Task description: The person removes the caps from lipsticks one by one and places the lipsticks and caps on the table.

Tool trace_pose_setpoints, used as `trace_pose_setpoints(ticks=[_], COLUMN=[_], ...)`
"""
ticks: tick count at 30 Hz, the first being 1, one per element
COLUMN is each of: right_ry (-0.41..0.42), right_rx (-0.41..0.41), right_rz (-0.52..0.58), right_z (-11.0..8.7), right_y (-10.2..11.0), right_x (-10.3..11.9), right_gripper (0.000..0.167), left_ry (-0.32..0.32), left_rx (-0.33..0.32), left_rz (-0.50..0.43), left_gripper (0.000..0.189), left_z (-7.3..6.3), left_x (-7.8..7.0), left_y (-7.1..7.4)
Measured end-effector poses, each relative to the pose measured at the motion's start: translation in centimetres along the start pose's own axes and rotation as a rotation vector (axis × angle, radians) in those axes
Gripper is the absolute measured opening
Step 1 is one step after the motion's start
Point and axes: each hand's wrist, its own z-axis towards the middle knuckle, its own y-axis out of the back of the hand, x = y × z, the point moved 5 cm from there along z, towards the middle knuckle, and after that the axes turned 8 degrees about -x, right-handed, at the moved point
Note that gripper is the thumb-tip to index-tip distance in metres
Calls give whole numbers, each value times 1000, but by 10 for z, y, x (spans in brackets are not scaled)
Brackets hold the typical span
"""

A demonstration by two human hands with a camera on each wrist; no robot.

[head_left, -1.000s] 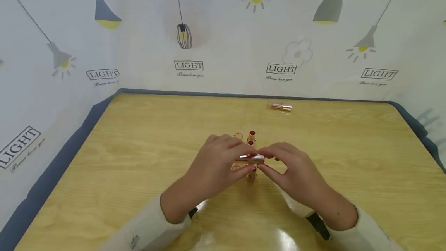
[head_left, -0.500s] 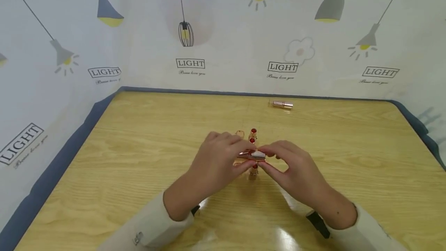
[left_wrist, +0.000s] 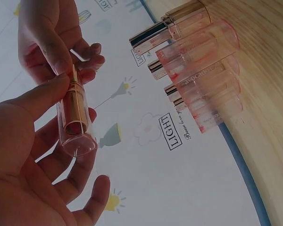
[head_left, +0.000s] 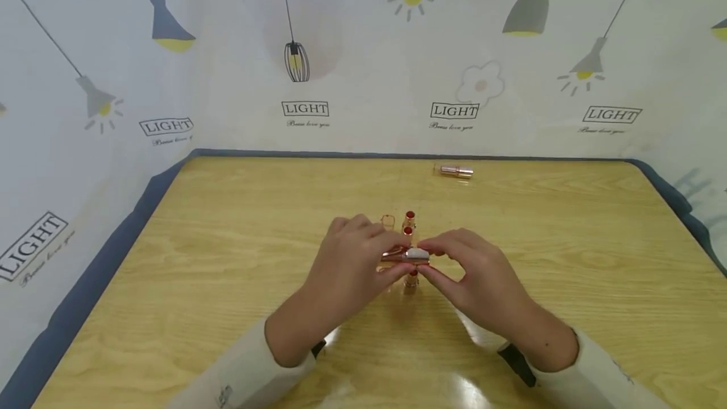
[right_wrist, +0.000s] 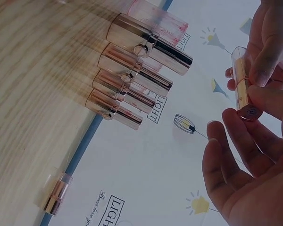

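Both hands hold one lipstick (head_left: 419,256) level above the table, with its rose-gold body inside a clear cap (left_wrist: 79,145). My left hand (head_left: 349,264) grips the capped end between thumb and fingers. The base end is pinched by the thumb and fingertips of my right hand (head_left: 483,270). Beneath and around them, several uncapped lipsticks (right_wrist: 153,49) stand upright in a row, red tips showing in the head view. Beside that row stand several clear pinkish caps (left_wrist: 203,56). The left hand partly hides the row and caps in the head view.
Another capped lipstick (head_left: 456,171) lies on its side near the back edge of the wooden table (head_left: 272,194). Behind the table hangs a pale cloth (head_left: 375,81) printed with lamps. A dark blue border (head_left: 318,154) runs along the table's back.
The held lipstick has turned slightly between the fingers, so a bright whitish face of its base now shows. Both hands stay in nearly the same place; the head view shifts a little.
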Motion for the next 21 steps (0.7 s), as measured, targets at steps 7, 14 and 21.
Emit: trace_pose_setpoints(ticks=[7,14,21], right_ry=[-27,-37,-56], right_rx=[0,-15,36], right_rz=[2,11,9], right_z=[0,0,-1], right_y=[0,1,-2], right_x=[-1,-3,-4], right_gripper=[34,34,42], left_ry=[16,28,8], left_rx=[10,5,12], left_rz=[7,22,19], left_gripper=[31,31,30], left_z=[-1,0,-1], left_x=[2,6,4], left_y=[-2,0,-2])
